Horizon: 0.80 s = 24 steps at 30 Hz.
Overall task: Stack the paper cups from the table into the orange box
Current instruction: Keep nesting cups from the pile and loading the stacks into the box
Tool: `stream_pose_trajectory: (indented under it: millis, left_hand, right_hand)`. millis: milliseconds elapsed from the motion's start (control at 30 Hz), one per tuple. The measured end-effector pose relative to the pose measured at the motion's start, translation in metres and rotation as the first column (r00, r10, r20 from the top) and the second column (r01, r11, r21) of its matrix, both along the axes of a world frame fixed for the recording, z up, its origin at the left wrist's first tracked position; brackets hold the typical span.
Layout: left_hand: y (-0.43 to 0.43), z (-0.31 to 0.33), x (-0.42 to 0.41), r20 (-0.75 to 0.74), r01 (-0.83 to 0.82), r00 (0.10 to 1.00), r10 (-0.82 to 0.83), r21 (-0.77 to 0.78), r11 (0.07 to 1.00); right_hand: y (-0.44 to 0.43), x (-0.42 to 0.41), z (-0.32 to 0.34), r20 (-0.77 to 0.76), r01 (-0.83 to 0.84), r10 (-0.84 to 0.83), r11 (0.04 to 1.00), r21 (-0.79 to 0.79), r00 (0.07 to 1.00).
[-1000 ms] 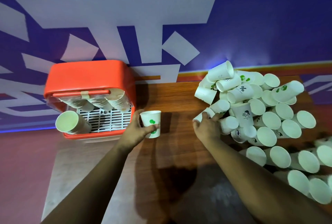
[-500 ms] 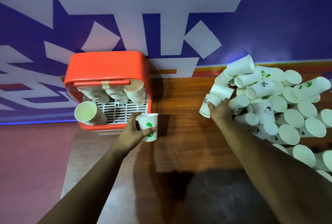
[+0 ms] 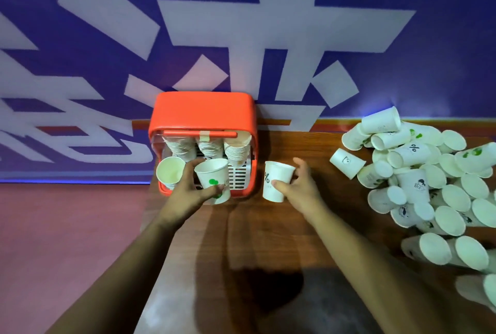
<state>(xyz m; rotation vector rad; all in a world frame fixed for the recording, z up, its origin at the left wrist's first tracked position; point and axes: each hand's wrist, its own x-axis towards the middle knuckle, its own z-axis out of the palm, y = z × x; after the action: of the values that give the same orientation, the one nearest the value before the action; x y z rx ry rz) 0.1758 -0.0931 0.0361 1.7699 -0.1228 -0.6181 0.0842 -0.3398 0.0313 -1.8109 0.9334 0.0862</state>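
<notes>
Right, left hand [image 3: 193,190] grips the green-dotted white paper cup [image 3: 212,176] at the orange plastic box [image 3: 201,108]; right hand [image 3: 299,186] fingers [image 3: 302,166] hold the percent-marked paper cup [image 3: 276,182]. Nest the left one base-first, axes aligned, into the front-left stack [image 3: 170,172].

One orange box [image 3: 201,108], dozens of paper cups [image 3: 414,186]

Dim, soft focus; fisheye-bent edges (dark shadow foreground).

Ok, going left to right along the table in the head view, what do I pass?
In order: orange box → percent-print cup → right hand gripping it → lone cup lying on its side → pile of loose cups. The left hand and its green-print cup overlap the box, so they are left out.
</notes>
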Motion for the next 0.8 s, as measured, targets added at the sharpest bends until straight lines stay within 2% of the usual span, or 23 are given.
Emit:
stream_pose_trajectory:
  millis: [200, 400, 667, 800]
  left_hand:
    - [0.066, 0.026, 0.032, 0.088, -0.061, 0.994, 0.064, -0.040, 0.997]
    - [0.085, 0.017, 0.060, 0.262, -0.164, 0.954, 0.147, 0.043, 0.986]
    - [0.084, -0.016, 0.064, 0.400, -0.092, 0.916, -0.020, 0.258, 0.962]
    - [0.093, -0.027, 0.068, 0.355, -0.021, 0.925, -0.137, 0.407, 0.913]
  right_hand:
    - [0.062, 0.016, 0.033, 0.172, -0.136, 0.125, 0.989, 0.056, 0.977]
    - [0.096, 0.034, 0.041, 0.205, -0.148, 0.143, 0.989, 0.009, 0.968]
    - [0.122, 0.046, 0.029, 0.216, -0.122, 0.129, 0.992, -0.044, 0.968]
    - [0.136, 0.058, 0.022, 0.209, -0.137, 0.147, 0.989, -0.063, 0.967]
